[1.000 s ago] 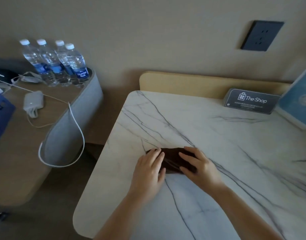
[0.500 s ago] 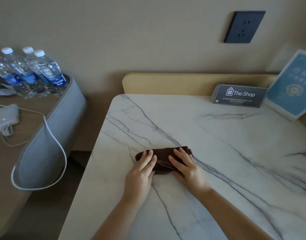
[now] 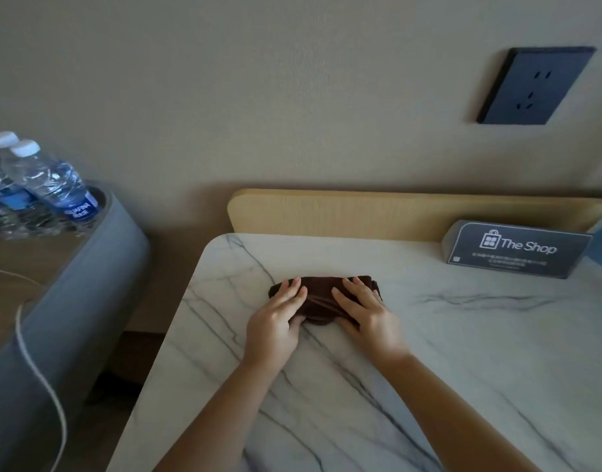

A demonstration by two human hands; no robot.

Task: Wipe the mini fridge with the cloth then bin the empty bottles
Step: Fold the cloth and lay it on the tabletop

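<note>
A dark brown folded cloth (image 3: 321,294) lies on the white marble top (image 3: 463,352) near its left end. My left hand (image 3: 275,318) presses flat on the cloth's left part with straight fingers, thumb at the cloth's near edge. My right hand (image 3: 364,310) lies flat on its right part, fingers spread. Clear water bottles (image 3: 51,182) with white caps and blue labels stand at the far left on a lower desk. No fridge door or bin is in view.
A grey "The Shop" sign (image 3: 517,248) stands at the back right of the marble, before a wooden back panel (image 3: 360,212). A dark wall socket (image 3: 534,85) sits above. The grey-edged desk (image 3: 88,284) at left carries a white cable (image 3: 37,369). A floor gap separates them.
Both hands have slid the cloth away from me across the marble toward the back panel. The view has swung right, so fewer bottles show at the left.
</note>
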